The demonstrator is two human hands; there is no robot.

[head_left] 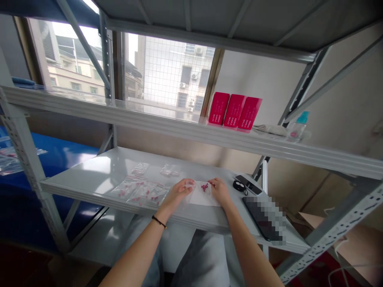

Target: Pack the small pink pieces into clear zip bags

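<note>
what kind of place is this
Probably a small packing or stock room: grey metal shelving serves as the work surface, clear zip bags of small pink pieces lie on it, and red boxes stand on the shelf above.

Zip bags (pixel 139 191) left of a phone (pixel 248 184) on a steel shelf (pixel 89 171)

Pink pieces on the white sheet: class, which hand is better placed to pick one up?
The right hand, probably: its fingertips sit beside the pink pieces, while the left hand seems to pinch a small clear bag.
</note>
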